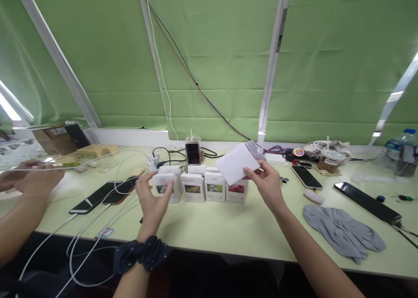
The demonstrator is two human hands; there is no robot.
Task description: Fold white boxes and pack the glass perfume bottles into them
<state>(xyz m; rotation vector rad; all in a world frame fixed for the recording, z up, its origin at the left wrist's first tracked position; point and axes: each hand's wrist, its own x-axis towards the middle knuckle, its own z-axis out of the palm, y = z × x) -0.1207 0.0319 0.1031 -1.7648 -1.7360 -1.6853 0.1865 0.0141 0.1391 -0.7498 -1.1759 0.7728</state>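
Observation:
My right hand (266, 185) holds a small white box (237, 162) tilted above the table, fingers pinched on its lower edge. My left hand (153, 198), a dark scrunchie (143, 254) on its wrist, hovers with fingers spread in front of the leftmost box (166, 188) of a row. Three more white boxes with picture labels (193, 188) (214, 187) (236, 191) stand beside it, with others behind.
Another person's hands (31, 180) rest at the far left. Phones on white cables (98, 195) lie left; a phone (306, 177), a black bar (367, 202), a grey cloth (341, 230), a drink cup (329, 159) and a water bottle (405, 152) sit right. A power strip (153, 162) is behind.

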